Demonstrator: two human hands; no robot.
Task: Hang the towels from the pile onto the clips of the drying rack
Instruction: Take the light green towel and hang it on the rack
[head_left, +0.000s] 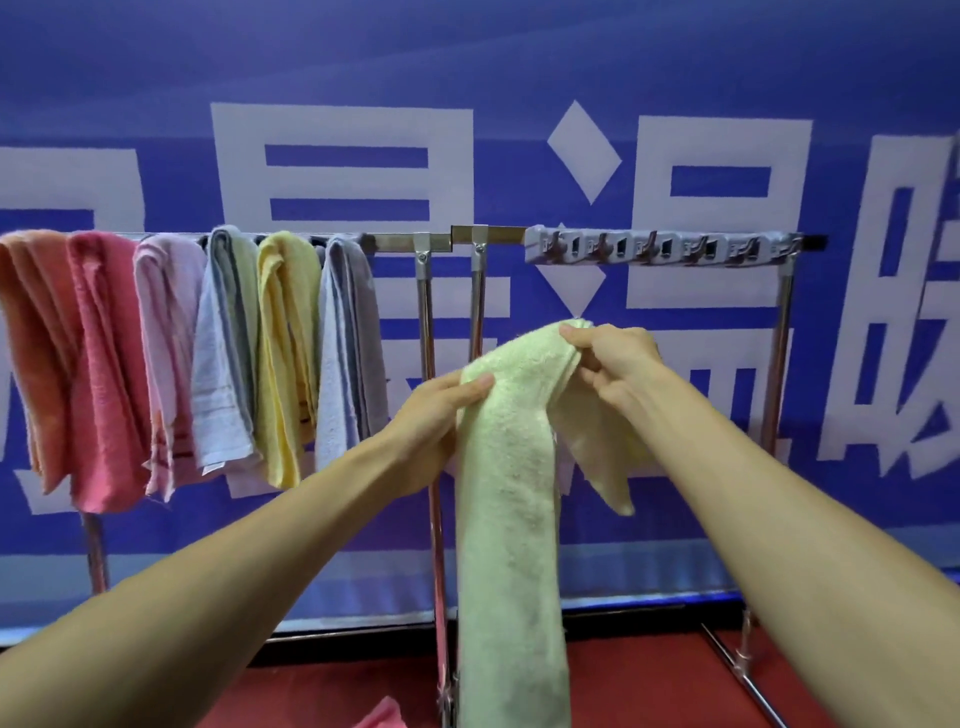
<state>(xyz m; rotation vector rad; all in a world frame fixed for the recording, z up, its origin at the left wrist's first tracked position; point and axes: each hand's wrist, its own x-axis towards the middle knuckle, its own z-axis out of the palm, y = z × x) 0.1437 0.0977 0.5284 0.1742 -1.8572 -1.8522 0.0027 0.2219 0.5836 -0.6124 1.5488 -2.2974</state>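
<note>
Towel (506, 519), pale green, hangs long and narrow in front of the rack (395, 241), its long axis running almost straight down from a bunched top fold to a tail that drops out of view at the bottom. A shorter flap falls behind it to the right.

The right hand (615, 364) pinches that top fold between thumb and fingertips, at the towel's highest point. The left hand (436, 415) grips the left edge lower down, thumb laid across the front of the cloth. Both hands are closed on the towel.

The clips (665, 248) sit in a grey strip along the right half of the rack's top bar, and all that show look empty. The strip's left end lies nearly straight above the pinched fold, well apart from it. The right hand is the nearer one, so the lift to a clip is likely its job, going up and slightly forward, while the left steadies the hanging length.

Six hung towels (228, 338) fill the left half of the top bar. A pink cloth (382, 717) shows at the bottom edge, probably part of the pile.
</note>
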